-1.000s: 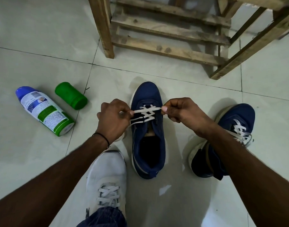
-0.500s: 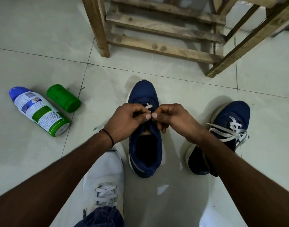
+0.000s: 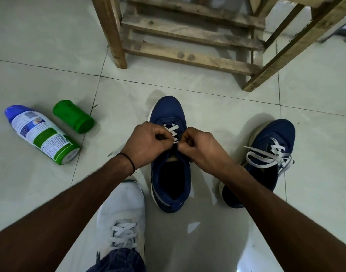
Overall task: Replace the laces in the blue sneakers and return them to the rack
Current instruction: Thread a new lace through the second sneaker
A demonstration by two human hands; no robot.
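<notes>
A blue sneaker (image 3: pixel 169 173) stands on the tiled floor in the middle, toe pointing away from me, with a white lace (image 3: pixel 172 130) crossed through its upper eyelets. My left hand (image 3: pixel 148 143) and my right hand (image 3: pixel 200 146) meet over its tongue, each pinching an end of that lace. The lace ends themselves are hidden by my fingers. A second blue sneaker (image 3: pixel 266 160) lies to the right, its white lace tied in a loose bow. The wooden rack (image 3: pixel 188 36) stands just beyond the sneakers.
A spray can (image 3: pixel 41 134) with a blue top lies on the floor at the left, its green cap (image 3: pixel 74 116) beside it. My foot in a white sneaker (image 3: pixel 122 213) rests at the bottom, close to the middle sneaker's heel.
A second ago my hands held the lace ends pulled apart to both sides. They have come together over the middle sneaker's tongue and now sit slightly lower on it.
</notes>
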